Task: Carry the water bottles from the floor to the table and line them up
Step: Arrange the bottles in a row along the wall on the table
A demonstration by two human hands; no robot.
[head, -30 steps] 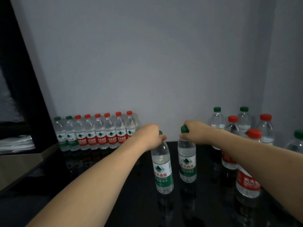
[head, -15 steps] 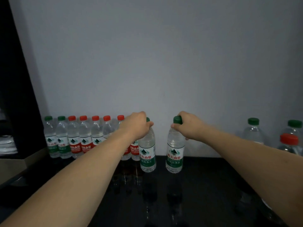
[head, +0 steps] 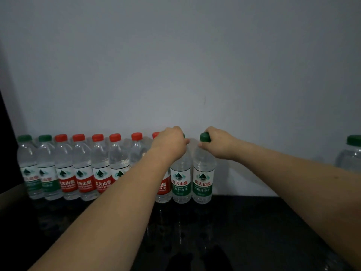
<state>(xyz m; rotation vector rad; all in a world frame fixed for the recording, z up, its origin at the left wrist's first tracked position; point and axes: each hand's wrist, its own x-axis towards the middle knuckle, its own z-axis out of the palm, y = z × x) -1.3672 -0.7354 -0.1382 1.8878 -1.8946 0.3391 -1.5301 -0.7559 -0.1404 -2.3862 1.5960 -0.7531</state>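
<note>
**Two green-capped bottles held at the end of the row**

Two clear plastic water bottles with green caps and green labels stand upright side by side at the back edge of the glossy black tabletop [head: 254, 222], close against the pale grey wall [head: 175, 65]. The left hand [head: 172, 142] curls over the cap of the left green-label bottle [head: 180, 184], hiding most of it. The right hand [head: 219, 142] pinches the neck of the right green-label bottle [head: 202, 182] just below its cap, fingers wrapped round it. The two bottles touch or nearly touch.

To their left, along the same back edge, runs a row of bottles [head: 82, 169]: six with red caps and red labels, then two with green caps at the far left end. The nearest red-label one stands just beside the left-hand bottle. At the right edge of the view, well apart, a larger clear bottle with a green cap [head: 349, 153] shows partly.
</note>
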